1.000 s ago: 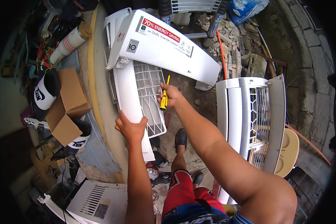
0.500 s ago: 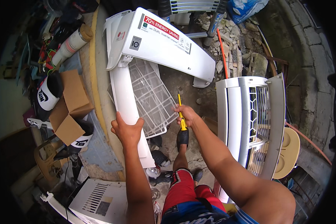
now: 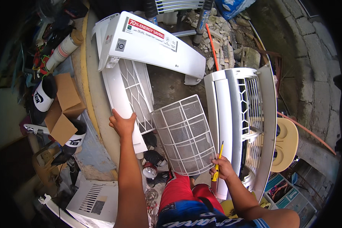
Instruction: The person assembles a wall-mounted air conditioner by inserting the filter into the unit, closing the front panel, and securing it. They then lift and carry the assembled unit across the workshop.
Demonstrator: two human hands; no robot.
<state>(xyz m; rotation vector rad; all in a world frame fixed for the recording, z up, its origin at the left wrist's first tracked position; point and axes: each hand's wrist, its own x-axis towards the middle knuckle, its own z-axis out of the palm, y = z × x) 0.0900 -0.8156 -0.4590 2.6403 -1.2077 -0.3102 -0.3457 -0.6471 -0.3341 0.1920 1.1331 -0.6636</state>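
Note:
My left hand (image 3: 123, 124) grips the lower part of a long white air-conditioner cover (image 3: 114, 88), thumb on one side and fingers on the other. That cover's hinged front panel (image 3: 148, 57) is swung out and carries a red-striped label. Between my arms hangs a mesh air filter (image 3: 183, 133) with a white grid frame. My right hand (image 3: 225, 168) pinches the filter's lower right corner and also holds a yellow screwdriver (image 3: 216, 169), its tip pointing up. A second filter (image 3: 137, 97) sits in the cover beside my left hand.
On the right stands another white air-conditioner casing (image 3: 222, 114) with a grille, near a beige plastic piece (image 3: 285, 146). A ladder (image 3: 200, 24) and rubble (image 3: 226, 49) lie beyond. At left are an open cardboard box (image 3: 64, 110), caps and a vented white metal case (image 3: 93, 201).
The filter in my right hand has come out of the cover and moved toward me and to the right, with the screwdriver. My left hand stays on the cover.

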